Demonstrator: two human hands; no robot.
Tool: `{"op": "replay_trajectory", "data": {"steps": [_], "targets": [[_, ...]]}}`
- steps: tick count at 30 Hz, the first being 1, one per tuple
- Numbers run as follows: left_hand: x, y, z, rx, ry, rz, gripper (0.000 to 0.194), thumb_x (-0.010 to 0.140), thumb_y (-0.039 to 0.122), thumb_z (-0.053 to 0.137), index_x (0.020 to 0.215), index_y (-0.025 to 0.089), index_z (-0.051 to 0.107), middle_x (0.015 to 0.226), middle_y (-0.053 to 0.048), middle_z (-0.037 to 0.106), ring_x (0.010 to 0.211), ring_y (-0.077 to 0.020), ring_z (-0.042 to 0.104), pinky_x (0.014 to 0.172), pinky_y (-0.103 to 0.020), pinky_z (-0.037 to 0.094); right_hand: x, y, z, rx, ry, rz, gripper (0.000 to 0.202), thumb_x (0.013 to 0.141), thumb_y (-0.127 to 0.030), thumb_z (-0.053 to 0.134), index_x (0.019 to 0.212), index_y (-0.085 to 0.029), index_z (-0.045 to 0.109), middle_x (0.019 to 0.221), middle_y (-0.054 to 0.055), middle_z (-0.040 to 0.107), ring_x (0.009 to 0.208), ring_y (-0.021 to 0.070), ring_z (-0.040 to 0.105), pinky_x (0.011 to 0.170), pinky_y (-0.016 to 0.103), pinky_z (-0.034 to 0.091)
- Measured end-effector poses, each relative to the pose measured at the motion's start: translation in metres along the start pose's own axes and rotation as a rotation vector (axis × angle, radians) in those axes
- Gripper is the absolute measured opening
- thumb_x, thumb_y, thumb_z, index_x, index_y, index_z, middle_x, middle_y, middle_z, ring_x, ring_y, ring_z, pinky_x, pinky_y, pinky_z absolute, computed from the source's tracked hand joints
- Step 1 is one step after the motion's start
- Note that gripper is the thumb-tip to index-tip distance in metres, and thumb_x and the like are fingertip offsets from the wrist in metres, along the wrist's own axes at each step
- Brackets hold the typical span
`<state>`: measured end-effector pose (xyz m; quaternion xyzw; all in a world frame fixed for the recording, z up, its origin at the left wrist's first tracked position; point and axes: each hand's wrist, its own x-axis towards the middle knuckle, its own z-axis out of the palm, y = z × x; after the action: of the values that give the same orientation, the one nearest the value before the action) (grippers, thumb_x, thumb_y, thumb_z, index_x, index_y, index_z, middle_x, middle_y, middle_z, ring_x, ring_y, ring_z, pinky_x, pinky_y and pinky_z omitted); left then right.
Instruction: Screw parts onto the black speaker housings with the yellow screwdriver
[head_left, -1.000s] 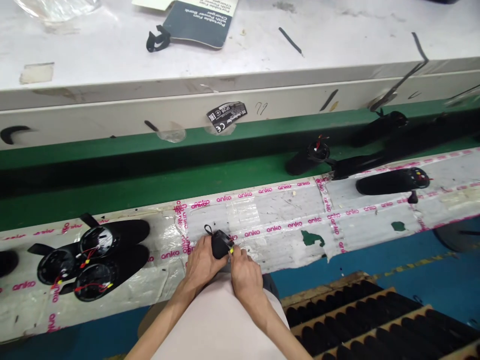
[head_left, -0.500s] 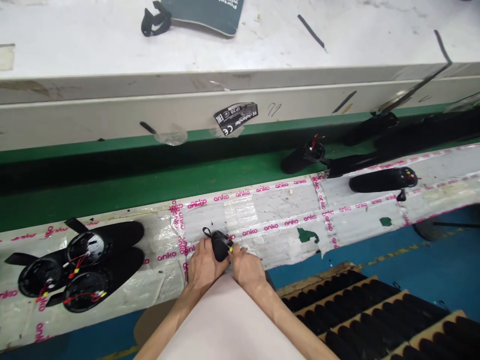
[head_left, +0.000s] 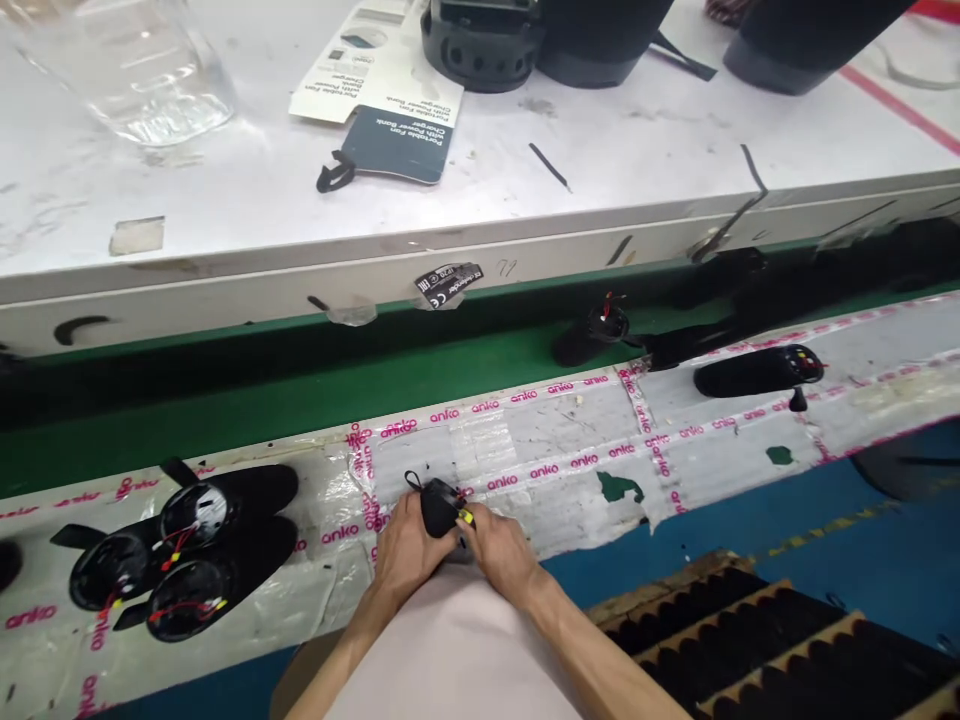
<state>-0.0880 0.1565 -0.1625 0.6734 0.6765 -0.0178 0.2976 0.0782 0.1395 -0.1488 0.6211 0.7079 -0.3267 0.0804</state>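
A small black cylindrical part (head_left: pixel 438 508) with a loop strap is held close to my body over the taped ledge. My left hand (head_left: pixel 409 545) wraps round its left and lower side. The fingers of my right hand (head_left: pixel 491 545) are pinched at a yellow connector (head_left: pixel 466 517) on its right side. Three black cylinders with open ends, straps and red wires lie to the left, one of them (head_left: pixel 196 515) showing a pale disc inside.
The ledge (head_left: pixel 540 430) is covered with anko tape. More black cylinders (head_left: pixel 750 372) lie at the right, one (head_left: pixel 589 335) on the green strip. A white shelf (head_left: pixel 262 190) holds a printed card (head_left: pixel 405 140) and a clear container (head_left: pixel 150 80). Trays of black cylinders (head_left: pixel 810 660) stand lower right.
The view has tilted up and shows more of the white shelf. My right hand has shifted slightly, and more of the yellow connector shows at its fingertips. My left hand still holds the black part.
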Motion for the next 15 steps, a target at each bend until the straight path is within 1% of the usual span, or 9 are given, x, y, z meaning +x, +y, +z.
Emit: {"op": "replay_trajectory", "data": {"steps": [2,4,6,8,15], "targets": [[-0.001,0.0,0.002,0.0,0.006,-0.008,0.046,0.08,0.051,0.066,0.11,0.019,0.052,0.107,-0.011,0.067,0.103,-0.0304,0.068,0.077,-0.036,0.05,-0.003,0.001,0.0,0.01,0.032,0.04,0.033,0.11,-0.032,0.03,0.128,-0.015,0.052,0.106,0.01,0.074,0.096,0.0194,0.072,0.077,0.027,0.049],[-0.003,0.002,0.004,0.007,0.016,-0.021,0.048,0.08,0.052,0.065,0.111,0.018,0.051,0.108,-0.011,0.066,0.104,-0.0312,0.067,0.078,-0.037,0.05,-0.004,0.0,-0.001,0.008,0.043,0.087,0.034,0.11,-0.031,0.027,0.124,-0.013,0.053,0.098,0.011,0.075,0.089,0.022,0.074,0.071,0.029,0.048],[-0.004,0.004,0.006,0.017,0.023,-0.035,0.049,0.08,0.053,0.065,0.112,0.018,0.05,0.107,-0.012,0.066,0.103,-0.032,0.067,0.077,-0.037,0.05,-0.004,-0.002,-0.004,0.005,0.035,0.103,0.03,0.108,-0.031,0.033,0.116,-0.014,0.057,0.092,0.011,0.076,0.083,0.0236,0.074,0.066,0.029,0.047],[-0.005,0.006,0.007,0.027,0.025,-0.039,0.049,0.079,0.054,0.065,0.111,0.019,0.051,0.106,-0.012,0.066,0.103,-0.0323,0.067,0.076,-0.037,0.05,-0.004,-0.005,-0.006,0.001,0.025,0.096,0.025,0.107,-0.032,0.038,0.111,-0.016,0.058,0.092,0.011,0.076,0.083,0.024,0.075,0.064,0.029,0.047],[-0.005,0.006,0.007,0.04,0.012,-0.033,0.043,0.08,0.048,0.064,0.109,0.02,0.051,0.107,-0.011,0.064,0.103,-0.0303,0.066,0.077,-0.036,0.049,-0.004,-0.01,-0.002,-0.034,-0.02,0.081,0.022,0.106,-0.031,0.041,0.109,-0.017,0.057,0.094,0.01,0.075,0.084,0.0235,0.075,0.065,0.029,0.048]]}}
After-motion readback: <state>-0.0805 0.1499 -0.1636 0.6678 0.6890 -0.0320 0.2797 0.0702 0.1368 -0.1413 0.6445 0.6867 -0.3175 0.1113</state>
